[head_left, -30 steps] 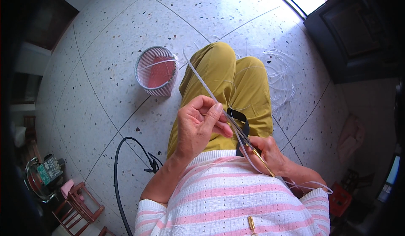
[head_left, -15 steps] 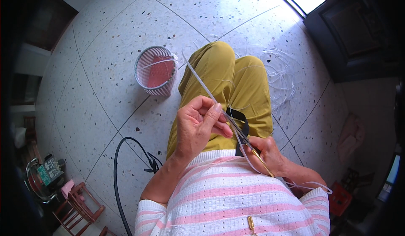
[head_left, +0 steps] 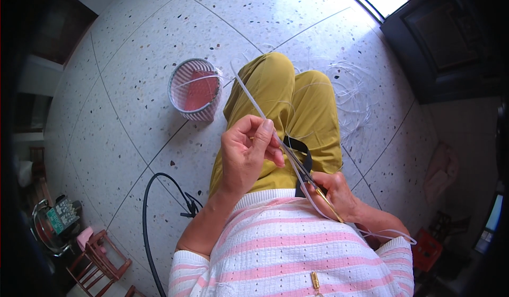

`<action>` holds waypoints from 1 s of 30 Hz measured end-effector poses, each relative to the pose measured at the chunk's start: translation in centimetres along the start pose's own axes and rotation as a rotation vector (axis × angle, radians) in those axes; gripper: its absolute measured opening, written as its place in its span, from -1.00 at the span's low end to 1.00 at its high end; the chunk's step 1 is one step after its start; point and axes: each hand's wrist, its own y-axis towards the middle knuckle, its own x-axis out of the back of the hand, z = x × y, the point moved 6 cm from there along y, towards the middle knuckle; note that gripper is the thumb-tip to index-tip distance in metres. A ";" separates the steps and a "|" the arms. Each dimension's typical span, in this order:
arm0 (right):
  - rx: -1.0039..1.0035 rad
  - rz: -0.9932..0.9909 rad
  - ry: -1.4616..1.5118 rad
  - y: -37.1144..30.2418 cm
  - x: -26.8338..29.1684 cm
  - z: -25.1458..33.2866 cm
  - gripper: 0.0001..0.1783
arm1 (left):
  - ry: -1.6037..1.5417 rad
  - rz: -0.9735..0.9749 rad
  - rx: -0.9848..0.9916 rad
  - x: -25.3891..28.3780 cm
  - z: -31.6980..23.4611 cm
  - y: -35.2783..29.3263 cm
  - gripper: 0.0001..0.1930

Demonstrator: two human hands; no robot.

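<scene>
Between the thumb and fingers of my left hand (head_left: 244,154) is a narrow, translucent whitish plastic strip (head_left: 247,93). Its far end curls above my left knee; the other end loops down over my shirt and past my right forearm. My right hand (head_left: 339,192) is closed around a slender metal tool with a dark front and a gold end (head_left: 330,205), its exact kind unclear. The tool's dark part lies along the strip and points toward my left fingertips. My right fingers are partly hidden.
On the tiled floor to the left stands a pink-and-grey striped woven basket (head_left: 196,90), a strip across its opening. Loose clear strips (head_left: 352,93) lie tangled right of my knees. A black cable (head_left: 147,212) curves at my left. A wooden chair (head_left: 101,260) is lower left.
My left hand has moved slightly up and away along the strip, still pinching it. My right hand and the tool have hardly moved.
</scene>
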 end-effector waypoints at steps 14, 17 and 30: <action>-0.031 -0.031 0.011 0.2 -0.1 0.0 -0.67 | 0.058 -0.057 -0.048 -0.5 0.1 -0.3 -0.78; -0.024 -0.034 0.020 0.1 -0.2 -0.2 -0.68 | 0.054 -0.051 -0.046 -0.6 0.1 -0.3 -0.78; -0.015 -0.053 0.002 0.1 -0.3 -0.4 -0.69 | -0.022 -0.037 -0.022 -0.4 0.6 -0.1 -0.77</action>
